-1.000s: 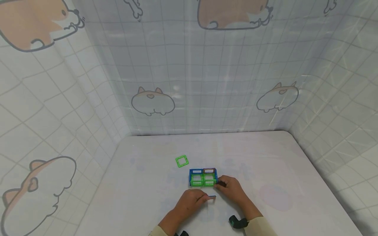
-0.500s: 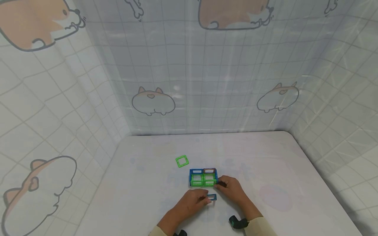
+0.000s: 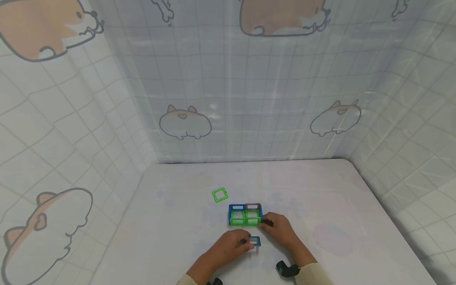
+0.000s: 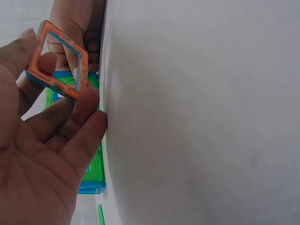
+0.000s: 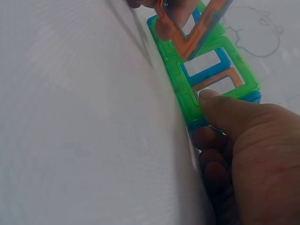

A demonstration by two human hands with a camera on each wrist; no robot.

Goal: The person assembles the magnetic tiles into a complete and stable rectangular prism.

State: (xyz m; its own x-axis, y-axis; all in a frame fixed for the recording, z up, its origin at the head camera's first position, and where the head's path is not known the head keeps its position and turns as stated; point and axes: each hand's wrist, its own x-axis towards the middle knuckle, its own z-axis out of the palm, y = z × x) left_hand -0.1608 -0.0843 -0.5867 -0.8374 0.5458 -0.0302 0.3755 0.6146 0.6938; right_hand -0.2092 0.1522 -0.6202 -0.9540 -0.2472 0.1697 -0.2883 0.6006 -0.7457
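My left hand pinches a square magnetic tile between thumb and fingertips, just in front of a low box of magnetic tiles. In the left wrist view the held tile shows an orange face and blue edges, tilted in the fingers. My right hand grips the box's right end. From the right wrist, its thumb lies over a green tile, with the other fingers curled below the blue end. The box has green tiles along its front, blue ones at the ends, and blue and orange ones behind.
A loose green square tile lies flat beyond the box, to its left. White cloth covers the table, with grid-patterned curtains at the back and both sides. Black wrist mounts sit by the sleeves.
The tile in my left hand has turned from nearly edge-on to showing its frame and opening, and dropped slightly lower. My right hand and the box have stayed put.
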